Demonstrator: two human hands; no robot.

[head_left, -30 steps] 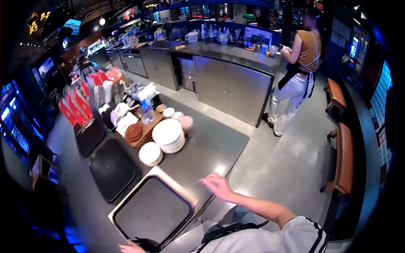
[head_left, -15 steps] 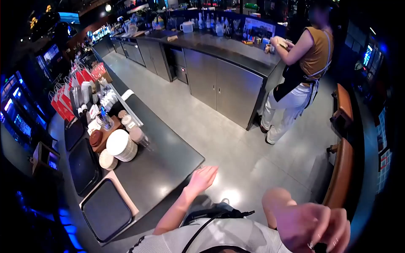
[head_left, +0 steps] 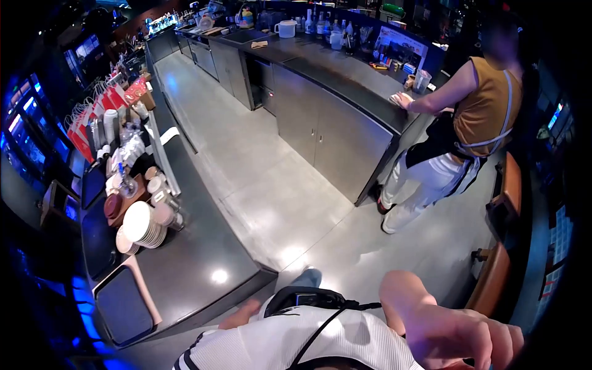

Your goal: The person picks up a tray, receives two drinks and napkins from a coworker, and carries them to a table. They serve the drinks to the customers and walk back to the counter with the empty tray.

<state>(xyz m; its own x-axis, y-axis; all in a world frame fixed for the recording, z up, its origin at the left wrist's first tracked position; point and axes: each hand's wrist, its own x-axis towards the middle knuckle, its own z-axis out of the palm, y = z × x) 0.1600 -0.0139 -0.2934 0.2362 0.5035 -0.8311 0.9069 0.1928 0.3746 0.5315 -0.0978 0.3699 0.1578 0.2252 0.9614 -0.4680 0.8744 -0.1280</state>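
Observation:
My right hand (head_left: 465,336) is raised close to the camera at the lower right, its fingers curled inward. Whatever they may hold is hidden at the bottom edge of the view. Low beside my body, my left hand (head_left: 246,311) shows only as a small blurred part, with its fingers not readable. It is nearest to the corner of the dark counter (head_left: 203,262). On that counter lies a black tray (head_left: 125,305), and behind it stands a stack of white plates (head_left: 143,223).
A person (head_left: 481,123) in a brown top stands at the back counter (head_left: 345,74), right of the grey floor aisle (head_left: 246,179). Orange-brown seats (head_left: 490,280) line the right side. Red and white paper bags (head_left: 80,139) and lidded containers crowd the left counter.
My left hand has dropped back toward my body from in front of the counter corner. My right hand's fingers have curled further. The view has shifted, and the co-worker's arm now reaches lower onto the counter.

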